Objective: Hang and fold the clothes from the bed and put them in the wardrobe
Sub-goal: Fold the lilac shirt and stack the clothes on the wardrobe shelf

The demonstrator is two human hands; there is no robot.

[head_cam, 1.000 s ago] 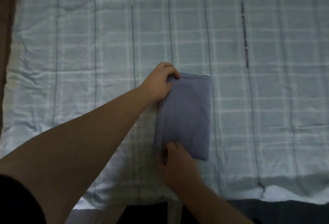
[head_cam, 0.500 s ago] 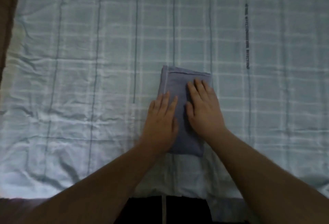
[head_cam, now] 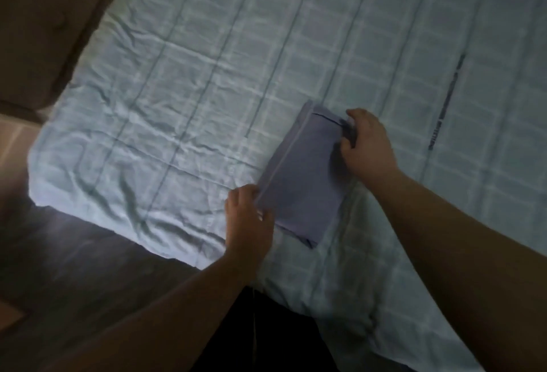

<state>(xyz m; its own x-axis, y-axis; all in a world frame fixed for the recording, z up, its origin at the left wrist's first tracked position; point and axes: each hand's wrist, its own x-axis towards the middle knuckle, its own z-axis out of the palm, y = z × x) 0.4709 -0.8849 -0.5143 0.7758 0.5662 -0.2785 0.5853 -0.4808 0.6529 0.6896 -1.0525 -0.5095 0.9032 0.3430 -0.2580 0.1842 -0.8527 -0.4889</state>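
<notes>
Lying between both hands: folded garment.

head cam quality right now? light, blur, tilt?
Head view: dim overall, floor and forearms near black; bedspread brightest at its near-left corner. Soft throughout, left hand slightly smeared, right hand sharper. Frame tilted, so the bed edge runs diagonally. Folded cloth readable, with both hands at its edges; the right-hand grip lies partly in shadow.
</notes>
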